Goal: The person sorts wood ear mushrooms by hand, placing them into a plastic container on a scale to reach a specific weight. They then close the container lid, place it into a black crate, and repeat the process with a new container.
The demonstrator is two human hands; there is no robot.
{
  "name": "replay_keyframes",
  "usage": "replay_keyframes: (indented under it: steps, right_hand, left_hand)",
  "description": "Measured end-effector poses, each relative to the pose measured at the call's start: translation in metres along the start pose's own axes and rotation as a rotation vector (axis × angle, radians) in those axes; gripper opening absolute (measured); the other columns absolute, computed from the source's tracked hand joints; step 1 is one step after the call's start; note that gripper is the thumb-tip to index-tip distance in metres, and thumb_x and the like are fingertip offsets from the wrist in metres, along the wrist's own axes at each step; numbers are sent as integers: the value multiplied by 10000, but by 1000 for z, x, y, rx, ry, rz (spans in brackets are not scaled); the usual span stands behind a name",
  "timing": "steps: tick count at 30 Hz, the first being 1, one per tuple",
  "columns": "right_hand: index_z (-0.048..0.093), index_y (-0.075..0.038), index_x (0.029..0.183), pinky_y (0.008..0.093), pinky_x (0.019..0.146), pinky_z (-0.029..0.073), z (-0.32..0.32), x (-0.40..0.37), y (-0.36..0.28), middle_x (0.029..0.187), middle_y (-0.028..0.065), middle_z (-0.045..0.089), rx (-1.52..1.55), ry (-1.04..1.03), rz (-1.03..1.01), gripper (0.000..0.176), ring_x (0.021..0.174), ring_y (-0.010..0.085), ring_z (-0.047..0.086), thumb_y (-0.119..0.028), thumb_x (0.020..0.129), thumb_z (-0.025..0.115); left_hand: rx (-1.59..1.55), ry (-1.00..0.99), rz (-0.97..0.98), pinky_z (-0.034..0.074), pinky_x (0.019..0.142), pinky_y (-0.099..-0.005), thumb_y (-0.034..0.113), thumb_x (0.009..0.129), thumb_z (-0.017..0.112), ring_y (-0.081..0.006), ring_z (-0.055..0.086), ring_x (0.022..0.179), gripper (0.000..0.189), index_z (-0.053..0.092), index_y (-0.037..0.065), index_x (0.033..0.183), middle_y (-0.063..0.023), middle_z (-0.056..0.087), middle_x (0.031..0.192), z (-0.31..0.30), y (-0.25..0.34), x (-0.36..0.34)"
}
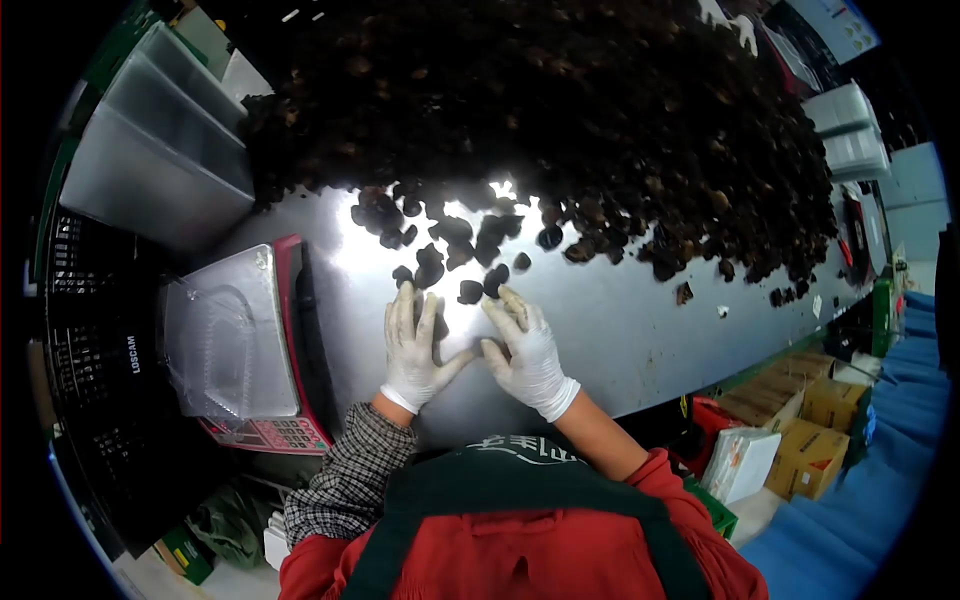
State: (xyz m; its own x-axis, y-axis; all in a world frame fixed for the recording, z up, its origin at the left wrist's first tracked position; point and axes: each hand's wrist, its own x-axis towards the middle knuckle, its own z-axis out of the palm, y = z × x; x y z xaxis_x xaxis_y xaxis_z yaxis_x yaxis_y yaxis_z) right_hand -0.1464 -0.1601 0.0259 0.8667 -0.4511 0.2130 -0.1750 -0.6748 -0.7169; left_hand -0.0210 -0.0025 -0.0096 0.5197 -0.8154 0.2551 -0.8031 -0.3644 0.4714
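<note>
Both my hands wear thin white gloves, stained at the fingertips, and lie low over the metal table (640, 340). My left hand (415, 350) is open, its fingers stretched forward and its thumb out to the side. One dark mushroom-like piece (403, 275) sits right at its fingertips. My right hand (525, 350) is open too, thumb and fingers apart, with the forefinger tip at another dark piece (496, 281). Just left of that piece lies a flat round one (470, 292). Several loose pieces (455, 232) are scattered ahead of my hands, before a large heap (540, 110) of the same kind.
To the left stands a red-framed digital scale (235, 330) with a clear plastic tray on it. Behind it are stacked clear bins (160, 150), and a black crate (110, 390) is beside it. Cardboard boxes (808, 455) stand at the right. A white glove (745, 32) shows at the far edge.
</note>
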Motion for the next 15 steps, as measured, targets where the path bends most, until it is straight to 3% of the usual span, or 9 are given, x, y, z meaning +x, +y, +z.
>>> replay_keyframes:
  steps: [2, 3, 7, 10, 12, 15]
  right_hand:
    - [538, -23, 1229, 461, 967, 404, -3, 30, 6, 1256, 246, 505, -3, 32, -28, 482, 1139, 406, 486, -79, 764, 650]
    - [527, -27, 1275, 485, 998, 376, -5, 47, 14, 1310, 246, 473, -81, 20, -25, 520, 1171, 396, 467, -214, 805, 649]
    - [507, -30, 1300, 524, 1041, 307, 21, 110, 44, 1357, 254, 428, -399, 49, -107, 556, 1275, 414, 368, -316, 839, 628]
    - [510, -50, 1299, 567, 1071, 254, 37, 75, 25, 1391, 232, 417, -230, -188, -183, 522, 1336, 397, 323, -364, 885, 564]
    - [558, -53, 1230, 549, 1088, 240, 27, 38, 8, 1357, 198, 463, -154, -344, -269, 460, 1327, 381, 340, -359, 887, 559]
    - [633, -69, 1091, 454, 905, 444, 3, 50, -7, 1145, 141, 594, 87, -250, -317, 297, 1081, 335, 542, -198, 824, 638]
  left_hand:
    - [11, 66, -48, 204, 1116, -537, 451, 614, 844, -466, 198, 1376, 1146, 208, 67, 1487, -317, 166, 1490, -4, -7, 3]
    - [32, 56, -61, 197, 1117, -543, 463, 589, 854, -463, 190, 1380, 1192, 187, 62, 1491, -324, 159, 1488, -7, -10, 9]
    - [-37, -37, -138, 167, 1127, -554, 519, 576, 833, -442, 181, 1393, 1206, 198, 39, 1482, -270, 168, 1510, 1, -21, 31]
    - [-130, -49, 25, 199, 1121, -547, 520, 597, 818, -427, 228, 1383, 1145, 258, 22, 1462, -262, 231, 1492, 4, -14, 24]
    - [-235, -31, 71, 208, 1114, -556, 528, 621, 804, -411, 298, 1359, 1072, 327, 11, 1430, -246, 313, 1457, -8, -2, 7]
    - [-267, 49, 28, 232, 1103, -564, 535, 654, 787, -401, 337, 1344, 1001, 380, 7, 1402, -243, 350, 1441, -20, -1, -11]
